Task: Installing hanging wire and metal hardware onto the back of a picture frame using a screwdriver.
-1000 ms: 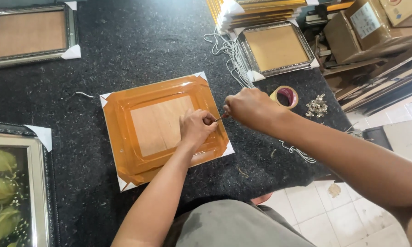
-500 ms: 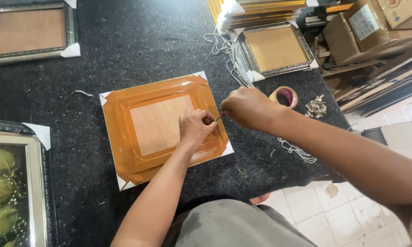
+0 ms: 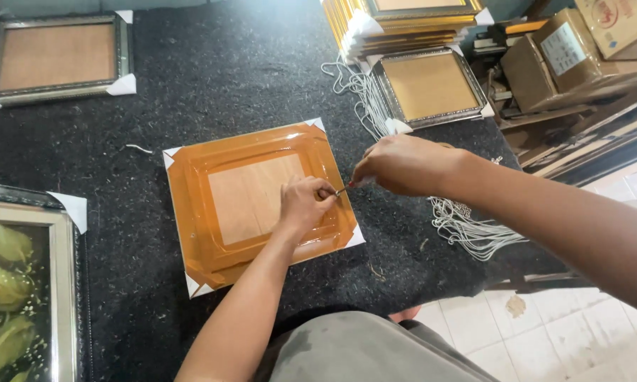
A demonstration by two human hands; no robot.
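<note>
An orange picture frame lies face down on the black table, with a wooden back panel and white corner guards. My left hand rests on the frame's right side, fingers pinched on something small at the rim that I cannot make out. My right hand is closed on a thin tool with a red grip, a metal tip of which touches the frame right by my left fingers.
A silver frame lies at the back left, another silver frame at the back right beside a stack of gold frames. White cords lie right of the orange frame. A framed leaf picture sits at the left. Cardboard boxes stand off the table's right edge.
Both hands have stayed at the frame's right rim with only small shifts. The view moved slightly closer, hiding the small red-centred dish behind my right forearm.
</note>
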